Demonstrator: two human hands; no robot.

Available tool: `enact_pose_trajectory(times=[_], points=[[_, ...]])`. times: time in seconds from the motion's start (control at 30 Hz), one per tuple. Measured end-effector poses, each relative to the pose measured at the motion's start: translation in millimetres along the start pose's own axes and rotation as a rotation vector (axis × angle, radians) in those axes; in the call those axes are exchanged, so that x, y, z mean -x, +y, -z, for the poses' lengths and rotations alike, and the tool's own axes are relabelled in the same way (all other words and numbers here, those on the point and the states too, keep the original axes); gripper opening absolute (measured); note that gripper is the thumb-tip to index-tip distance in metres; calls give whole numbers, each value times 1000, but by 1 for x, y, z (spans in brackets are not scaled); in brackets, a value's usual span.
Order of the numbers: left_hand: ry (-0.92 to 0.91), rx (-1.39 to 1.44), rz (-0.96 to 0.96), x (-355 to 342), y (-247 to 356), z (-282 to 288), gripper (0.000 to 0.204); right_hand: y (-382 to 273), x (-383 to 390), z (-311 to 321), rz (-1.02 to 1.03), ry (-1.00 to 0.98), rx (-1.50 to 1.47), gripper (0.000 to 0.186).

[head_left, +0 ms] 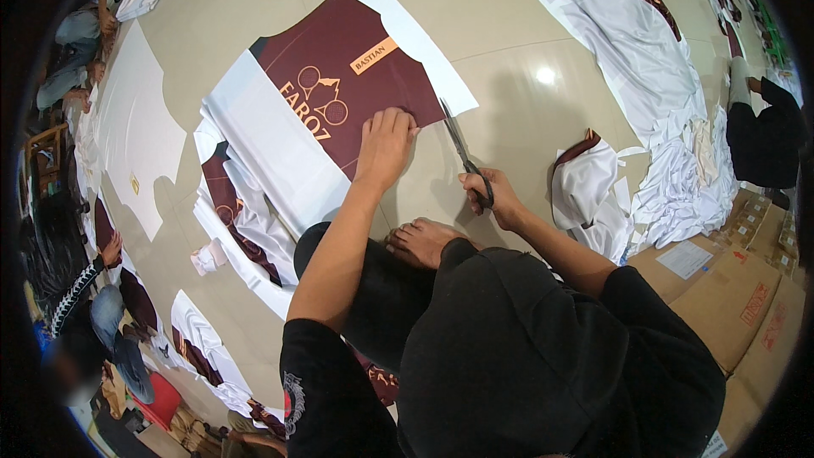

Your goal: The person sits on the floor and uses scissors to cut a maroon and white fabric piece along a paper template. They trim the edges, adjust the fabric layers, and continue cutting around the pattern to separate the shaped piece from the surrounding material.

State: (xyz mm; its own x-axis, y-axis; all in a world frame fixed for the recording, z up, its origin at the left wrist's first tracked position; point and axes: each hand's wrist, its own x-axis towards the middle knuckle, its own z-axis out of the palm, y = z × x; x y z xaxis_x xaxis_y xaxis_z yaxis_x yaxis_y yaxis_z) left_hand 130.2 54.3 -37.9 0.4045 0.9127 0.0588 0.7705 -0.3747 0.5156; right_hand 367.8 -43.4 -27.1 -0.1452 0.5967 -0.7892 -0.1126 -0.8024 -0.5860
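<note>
At frame centre, the left hand (386,146) presses flat and open on the maroon sheet (339,76); the right hand (496,197) grips scissors (462,153) cutting beside it.

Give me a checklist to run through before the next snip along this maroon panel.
1. Left hand flat on the maroon printed sheet, pinning it: ok.
2. Right hand gripping the scissors by the handles: ok.
3. Blades at the sheet's edge: ok.
4. Left fingers away from the blades: not ok, they lie close beside them.
5. Bare foot off the sheet: cannot tell.
6. Lower layers clear of the cut line: cannot tell.
</note>
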Motion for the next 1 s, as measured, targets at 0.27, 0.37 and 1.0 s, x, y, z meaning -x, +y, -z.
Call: enact_pose_trajectory(times=[0.27,0.37,1.0], points=[[-18,-4,1,1,1,3,16,-7,-3,-5,-17,-30,-123,35],[-37,-8,12,-1,2,3,16,-5,-5,0,-67,-120,-273,34],[-22,-11,-4,0,0,1,16,-6,-9,-5,39,19,-54,36]])
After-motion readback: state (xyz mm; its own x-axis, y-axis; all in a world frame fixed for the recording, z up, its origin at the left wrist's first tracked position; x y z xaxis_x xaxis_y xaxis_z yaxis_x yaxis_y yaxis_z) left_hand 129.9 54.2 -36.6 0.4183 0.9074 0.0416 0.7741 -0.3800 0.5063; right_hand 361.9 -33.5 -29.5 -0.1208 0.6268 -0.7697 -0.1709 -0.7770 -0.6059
